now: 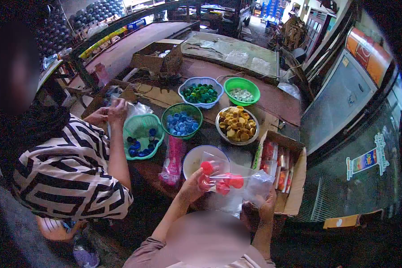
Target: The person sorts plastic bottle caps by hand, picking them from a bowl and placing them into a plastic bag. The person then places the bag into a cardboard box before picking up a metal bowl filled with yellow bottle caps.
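A clear plastic bag with several red caps (233, 180) in it hangs over the near side of a white bowl (193, 164). My left hand (194, 186) pinches the bag's left end beside the caps. On the right, my right hand (268, 204) is closed on crumpled clear plastic (259, 185). A cardboard box (297, 178) holding packed bags of red and orange pieces stands just right of that hand. Pink netting (173, 158) lies left of the white bowl.
Beyond are bowls of yellow caps (237, 125), blue caps (182, 123), green caps (201, 94), white pieces (241, 94) and dark blue caps (140, 147). At left, a co-worker (71, 165) handles clear plastic near an open box. A glass-fronted cabinet (339, 102) stands right.
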Demonstrator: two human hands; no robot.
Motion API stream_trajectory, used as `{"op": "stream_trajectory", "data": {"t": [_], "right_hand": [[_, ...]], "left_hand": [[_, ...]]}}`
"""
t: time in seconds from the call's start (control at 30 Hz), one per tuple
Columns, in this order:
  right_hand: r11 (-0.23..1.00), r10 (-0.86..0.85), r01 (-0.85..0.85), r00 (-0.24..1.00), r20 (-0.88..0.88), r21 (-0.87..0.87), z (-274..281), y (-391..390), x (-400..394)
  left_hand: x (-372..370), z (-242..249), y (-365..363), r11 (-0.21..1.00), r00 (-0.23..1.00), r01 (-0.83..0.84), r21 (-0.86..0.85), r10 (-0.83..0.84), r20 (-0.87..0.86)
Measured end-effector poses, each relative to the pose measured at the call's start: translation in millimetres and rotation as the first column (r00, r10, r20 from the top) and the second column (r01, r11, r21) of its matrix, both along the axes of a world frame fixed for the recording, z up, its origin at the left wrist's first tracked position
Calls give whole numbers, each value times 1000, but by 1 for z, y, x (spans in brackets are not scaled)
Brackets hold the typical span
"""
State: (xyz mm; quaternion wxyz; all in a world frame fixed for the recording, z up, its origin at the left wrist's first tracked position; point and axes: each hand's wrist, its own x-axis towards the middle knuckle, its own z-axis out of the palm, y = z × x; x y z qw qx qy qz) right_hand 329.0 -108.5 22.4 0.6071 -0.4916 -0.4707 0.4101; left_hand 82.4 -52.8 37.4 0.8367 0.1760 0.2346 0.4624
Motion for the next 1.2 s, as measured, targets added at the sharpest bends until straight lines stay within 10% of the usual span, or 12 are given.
{"op": "stream_trajectory", "data": {"t": [0.53, 0.7, 1.0, 1.1, 1.2], "right_hand": [[989, 77, -86, 994, -82, -117, 35, 12, -32], [990, 3, 7, 998, 70, -143, -22, 19, -8], [859, 506, -436, 803, 315, -268, 74, 24, -96], [786, 611, -587, 690, 388, -193, 37, 28, -133], [749, 608, -649, 594, 528, -133, 17, 30, -156]], "left_hand": [[-36, -10, 7, 974, 999, -11, 226, 2, 39], [-52, -19, 5, 972, 976, 13, 234, 38, -213], [-104, -57, -31, 978, 778, 13, 210, 122, -617], [-119, -34, -40, 726, 352, 396, 561, 445, -824], [-101, -13, -40, 555, 407, 424, 716, 589, -698]]}}
